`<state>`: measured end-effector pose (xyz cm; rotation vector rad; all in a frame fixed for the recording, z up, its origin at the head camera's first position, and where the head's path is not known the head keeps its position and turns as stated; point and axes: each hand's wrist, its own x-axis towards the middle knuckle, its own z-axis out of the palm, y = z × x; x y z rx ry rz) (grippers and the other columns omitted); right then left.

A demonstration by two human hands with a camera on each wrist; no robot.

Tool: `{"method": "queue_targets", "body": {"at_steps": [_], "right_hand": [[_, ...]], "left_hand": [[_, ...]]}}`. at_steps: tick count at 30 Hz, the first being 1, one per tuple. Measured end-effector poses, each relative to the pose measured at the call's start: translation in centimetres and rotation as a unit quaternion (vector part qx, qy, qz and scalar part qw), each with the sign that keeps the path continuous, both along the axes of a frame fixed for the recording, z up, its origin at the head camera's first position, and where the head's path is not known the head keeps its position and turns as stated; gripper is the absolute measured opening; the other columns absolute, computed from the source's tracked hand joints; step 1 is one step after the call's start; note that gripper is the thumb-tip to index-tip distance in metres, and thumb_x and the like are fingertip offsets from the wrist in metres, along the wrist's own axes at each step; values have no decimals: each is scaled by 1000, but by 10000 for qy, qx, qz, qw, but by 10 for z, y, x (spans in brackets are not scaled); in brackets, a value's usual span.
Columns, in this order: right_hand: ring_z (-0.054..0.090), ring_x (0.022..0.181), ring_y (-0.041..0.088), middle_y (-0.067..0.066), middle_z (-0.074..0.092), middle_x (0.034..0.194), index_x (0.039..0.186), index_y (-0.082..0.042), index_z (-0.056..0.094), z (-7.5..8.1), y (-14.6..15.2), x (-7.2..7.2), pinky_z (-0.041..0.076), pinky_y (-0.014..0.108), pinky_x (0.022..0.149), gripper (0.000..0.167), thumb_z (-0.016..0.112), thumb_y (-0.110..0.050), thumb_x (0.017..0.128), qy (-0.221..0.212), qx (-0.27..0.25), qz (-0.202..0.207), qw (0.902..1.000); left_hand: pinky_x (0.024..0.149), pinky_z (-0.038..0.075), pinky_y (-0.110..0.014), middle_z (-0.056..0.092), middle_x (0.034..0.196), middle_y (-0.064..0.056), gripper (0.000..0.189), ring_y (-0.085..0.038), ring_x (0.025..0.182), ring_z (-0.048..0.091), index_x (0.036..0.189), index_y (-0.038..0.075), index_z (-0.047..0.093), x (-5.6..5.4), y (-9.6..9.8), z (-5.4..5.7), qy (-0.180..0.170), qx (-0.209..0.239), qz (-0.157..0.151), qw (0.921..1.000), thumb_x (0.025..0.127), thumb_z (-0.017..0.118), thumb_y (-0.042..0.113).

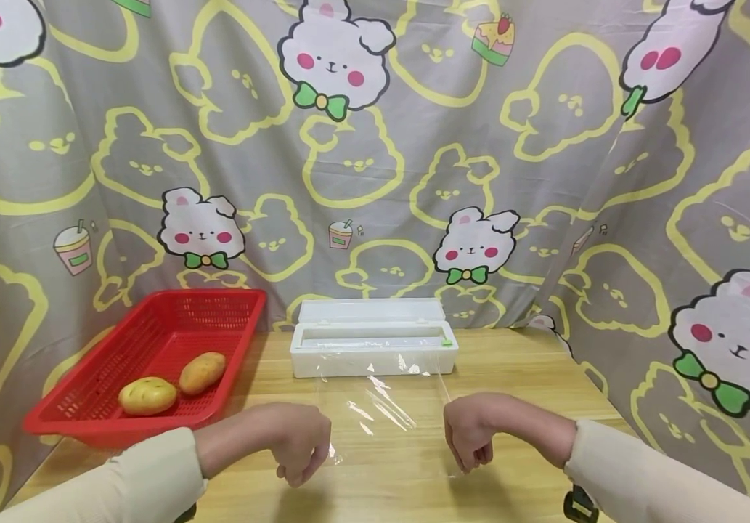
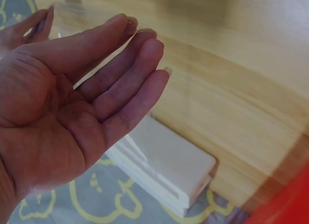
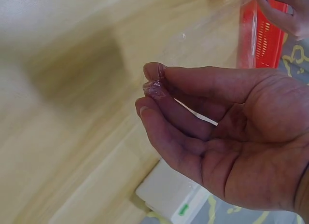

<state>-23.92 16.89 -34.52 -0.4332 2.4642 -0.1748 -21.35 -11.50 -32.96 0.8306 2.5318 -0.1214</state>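
A sheet of clear plastic wrap (image 1: 381,414) stretches between my two hands, running back to a white cling film dispenser box (image 1: 375,363) whose lid (image 1: 372,311) stands raised. My left hand (image 1: 303,439) pinches the sheet's left corner between thumb and forefinger. At the right corner, my right hand (image 1: 469,432) does the same; in the right wrist view the film (image 3: 155,84) wrinkles over the fingertips. Both hands are held above the wooden table (image 1: 381,465), in front of the box. A green piece (image 1: 446,343) sits at the right end of the dispenser.
To the left stands a red plastic basket (image 1: 244,341) with two potatoes in it, one (image 1: 148,396) nearer the front and another (image 1: 202,373) to its right. A grey curtain (image 1: 401,167) with rabbit prints hangs behind the table and along its sides.
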Motion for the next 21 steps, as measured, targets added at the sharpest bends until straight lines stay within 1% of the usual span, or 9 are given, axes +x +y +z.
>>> {"method": "queue_targets", "body": {"at_steps": [4,8,10,17,19,21], "right_hand": [[58,48,14,4,65,55,62,-8,74,-5,1,1,58,30,58,20,78,6,75,-31,-4,-23,10000],[58,48,14,5,65,54,62,-8,74,-8,2,3,59,30,58,20,79,6,75,-43,-38,-67,10000],[58,48,14,5,65,54,62,-8,73,-10,2,4,59,30,58,20,79,6,75,-21,-61,-94,9999],[56,46,13,4,63,52,61,-8,72,-19,2,8,58,29,56,21,78,8,74,128,-177,-160,9996],[55,46,12,3,62,51,60,-8,72,-22,2,9,58,28,55,22,77,9,73,180,-212,-176,9995],[55,45,11,3,62,50,59,-8,71,-24,2,10,58,28,55,22,77,9,72,195,-263,-220,9992]], "left_hand": [[45,34,-18,64,48,-1,31,-4,40,48,53,16,65,1,1,-4,-127,28,11,9999,70,78,-6],[46,40,-19,63,48,-1,30,-6,40,51,55,15,65,2,2,-8,-281,-4,151,9995,70,78,-7],[46,41,-19,63,48,0,30,-7,41,53,55,15,64,3,2,-11,-286,-58,194,9994,70,78,-7],[46,39,-20,64,50,-2,30,-9,42,52,57,15,63,3,1,-19,-371,-238,273,9987,71,75,-8],[46,38,-20,65,51,-2,30,-9,42,52,58,16,63,3,2,-22,-360,-315,243,9986,72,74,-8],[46,37,-20,66,52,-2,29,-9,42,50,58,16,64,3,1,-26,-322,-409,142,9985,72,73,-8]]}}
